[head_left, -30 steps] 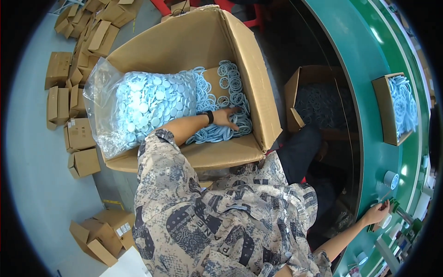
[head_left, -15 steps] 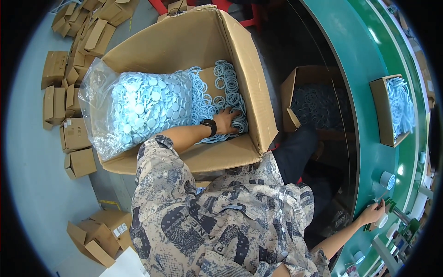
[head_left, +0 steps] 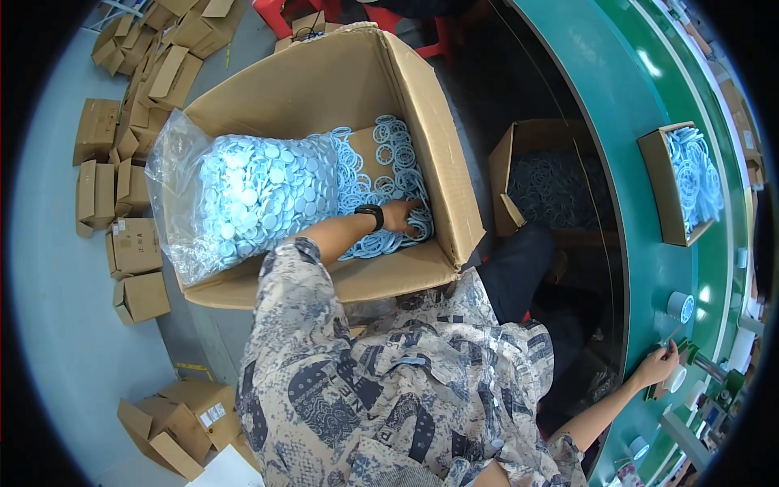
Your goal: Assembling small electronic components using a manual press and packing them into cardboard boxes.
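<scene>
A left hand dips among pale-blue plastic rings in a cardboard box, the right hand at a green desk — whether either's fingers grasp anything, I cannot tell — and the left forearm could nudge the adjacent bag, spilling discs.

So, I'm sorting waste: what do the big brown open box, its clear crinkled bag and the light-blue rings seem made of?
Big brown open box: matte cardboard, by its creased walls. Clear crinkled bag: probably glossy plastic film, see-through. Light-blue rings: likely moulded plastic, evenly coloured; rubber possible.
</scene>
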Available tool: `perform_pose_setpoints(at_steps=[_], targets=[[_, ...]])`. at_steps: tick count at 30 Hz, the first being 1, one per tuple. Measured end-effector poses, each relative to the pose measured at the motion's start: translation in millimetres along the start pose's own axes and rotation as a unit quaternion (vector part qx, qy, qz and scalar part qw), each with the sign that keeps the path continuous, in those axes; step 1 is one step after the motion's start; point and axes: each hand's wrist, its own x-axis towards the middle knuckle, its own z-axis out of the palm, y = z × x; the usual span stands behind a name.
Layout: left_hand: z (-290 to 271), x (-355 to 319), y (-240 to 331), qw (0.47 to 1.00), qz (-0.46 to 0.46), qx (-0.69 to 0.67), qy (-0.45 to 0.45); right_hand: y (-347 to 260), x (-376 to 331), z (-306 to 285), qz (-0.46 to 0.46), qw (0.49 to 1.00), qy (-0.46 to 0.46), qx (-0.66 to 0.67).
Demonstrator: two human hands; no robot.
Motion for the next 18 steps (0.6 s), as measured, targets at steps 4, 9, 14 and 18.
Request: perform_pose_setpoints(at_steps=[4, 9, 14, 18], targets=[[-3, -4, -7, 0.999, -0.029, -0.013, -0.024, -4, -1, 3, -0.005, 1.0, -0.005, 0.009], [-23, -3, 19, 0.997, -0.024, 0.006, -0.074, 2, -3, -1, -0.003, 1.0, -0.004, 0.011], [-9, -8, -10, 0.999, -0.014, -0.001, -0.035, -6, 0, 6, -0.009, 0.999, -0.01, 0.03], [-25, -3, 19, 0.995, -0.038, -0.013, -0.094, -2, -2, -3, 0.019, 0.999, -0.027, 0.021]])
